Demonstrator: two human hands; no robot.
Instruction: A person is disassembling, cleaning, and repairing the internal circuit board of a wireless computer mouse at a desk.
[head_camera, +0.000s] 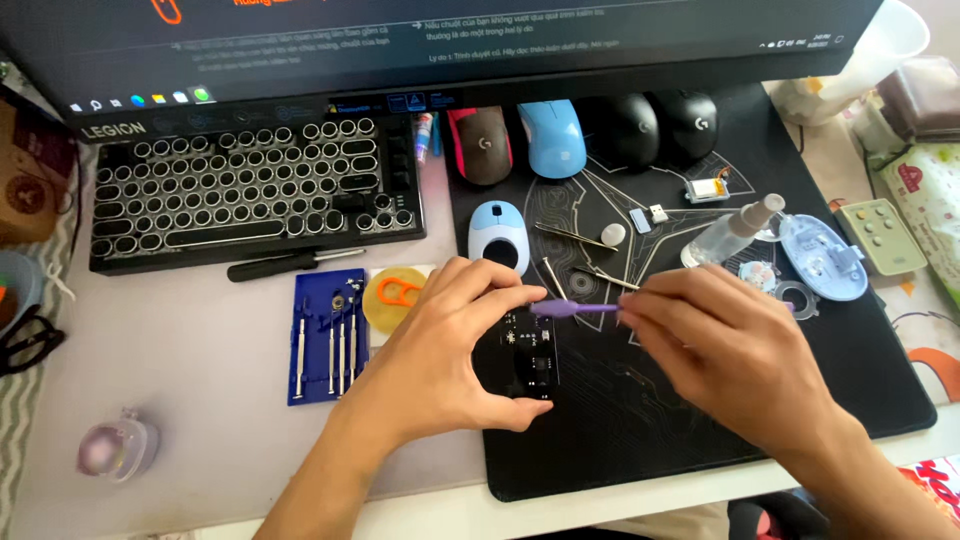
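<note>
head view: only 1 camera, looking down at a desk with a black mat (700, 420)
left hand (440, 350): curled around a small black circuit board (528, 362), thumb under its lower edge, fingers over the top edge, pinching it between them
circuit board: held just above the mat's left part, tilted toward the camera, between the 2 hands
right hand (725, 350): fingers pressed together, pinching the handle of a purple brush (575, 309)
purple brush: lies roughly level, head pointing left, tip at the board's top edge by the left fingertips; contact with the board itself cannot be told
behind the hands: 4 mice in a row at the mat's top edge, red-black (480, 143), light blue (552, 135), 2 black (655, 125)
white-blue mouse shell (498, 235): on the mat, just beyond the left fingers
tweezers (577, 237): on the mat, near the shell
spray bottle (730, 232): lying on its side, right of centre
opened blue mouse base (825, 258): just beside the bottle, near the mat's right edge
left of mat: blue screwdriver set (328, 335), yellow tape roll (395, 298) just beside it, black screwdriver (285, 264) below the keyboard (250, 185)
monitor (450, 40): across the top, on
</note>
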